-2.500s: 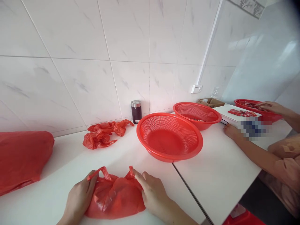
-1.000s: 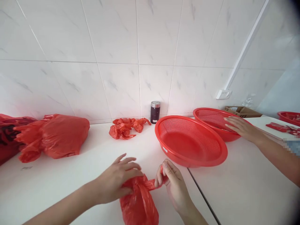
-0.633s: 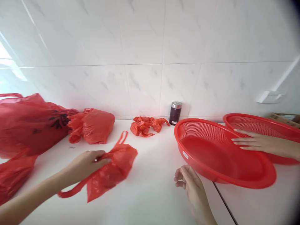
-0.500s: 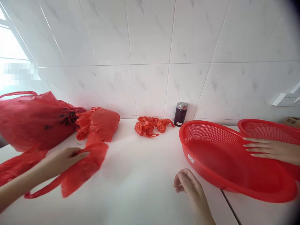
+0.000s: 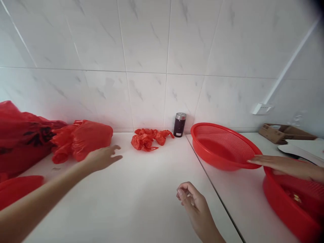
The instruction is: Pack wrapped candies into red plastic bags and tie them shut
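My left hand [image 5: 103,158] reaches out over the white table with its fingers apart and nothing in it. Just behind it lies a wrapped red plastic bag bundle [image 5: 92,135]. A loose red plastic bag [image 5: 22,189] lies by my left forearm at the left edge. My right hand [image 5: 193,204] hovers above the table's near part, its fingers curled in with the thumb against them; I see nothing held. Farther back, crumpled red plastic bags [image 5: 145,139] lie beside a dark tumbler [image 5: 180,125] with a silver lid.
Another person's hand [image 5: 283,165] touches the rim of a red mesh basket [image 5: 215,162]. A second red basket [image 5: 280,195] with small pale pieces inside stands nearer. A large full red bag [image 5: 22,145] is at left, a cardboard box [image 5: 273,135] at back right.
My left hand has let go of the loose red bag, which now lies farther left. The other person's basket has shifted back, off the second basket. My view has turned right.
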A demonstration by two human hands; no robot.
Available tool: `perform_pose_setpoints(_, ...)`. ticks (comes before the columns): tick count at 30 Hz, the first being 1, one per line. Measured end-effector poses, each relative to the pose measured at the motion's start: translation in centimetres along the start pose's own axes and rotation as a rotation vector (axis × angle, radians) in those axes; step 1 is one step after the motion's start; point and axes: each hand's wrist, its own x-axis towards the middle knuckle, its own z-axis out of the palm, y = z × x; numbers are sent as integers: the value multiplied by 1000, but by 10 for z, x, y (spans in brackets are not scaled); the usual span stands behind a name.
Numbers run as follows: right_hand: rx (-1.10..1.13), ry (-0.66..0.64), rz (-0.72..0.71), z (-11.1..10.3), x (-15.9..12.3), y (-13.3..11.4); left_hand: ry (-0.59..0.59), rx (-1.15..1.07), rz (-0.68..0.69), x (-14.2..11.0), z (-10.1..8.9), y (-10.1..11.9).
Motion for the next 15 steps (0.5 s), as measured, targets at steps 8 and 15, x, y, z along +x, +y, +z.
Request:
perform_pose_setpoints(8, -159, 133, 122, -37, -32, 57, 12, 127, 18, 68, 125, 75)
perform_pose_setpoints(15, -293, 71, -25, -18, 41, 25, 132, 218, 151, 51, 134, 83)
